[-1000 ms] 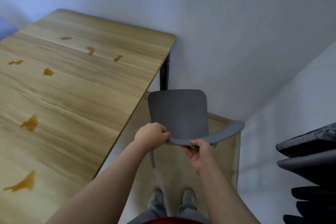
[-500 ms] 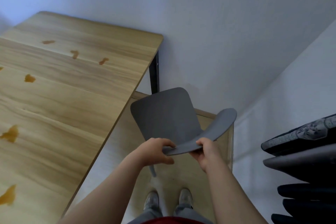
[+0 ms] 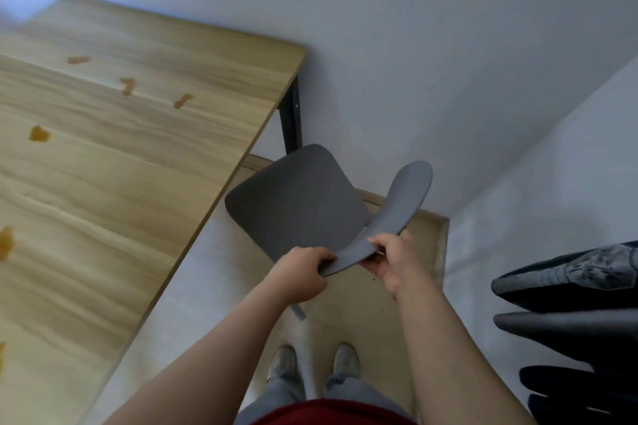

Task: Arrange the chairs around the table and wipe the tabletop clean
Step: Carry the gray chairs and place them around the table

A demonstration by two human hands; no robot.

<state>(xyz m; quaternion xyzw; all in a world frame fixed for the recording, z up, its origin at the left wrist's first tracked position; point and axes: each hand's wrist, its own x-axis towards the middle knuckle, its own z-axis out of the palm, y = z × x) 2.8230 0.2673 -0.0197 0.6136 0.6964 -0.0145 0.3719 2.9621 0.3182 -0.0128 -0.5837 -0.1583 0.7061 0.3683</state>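
grey chair gripped at its backrest by left hand and right hand.

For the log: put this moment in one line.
phase: placing chair | left hand: grips backrest | right hand: grips backrest | chair: beside table | spills: orange, unwiped

chair right of table | stains on tabletop | hands behind chair

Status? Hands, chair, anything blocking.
On backrest: left hand, right hand, both gripping. The grey chair angled, seat beside table edge. Close to seat: table leg. Unwiped stains on top.
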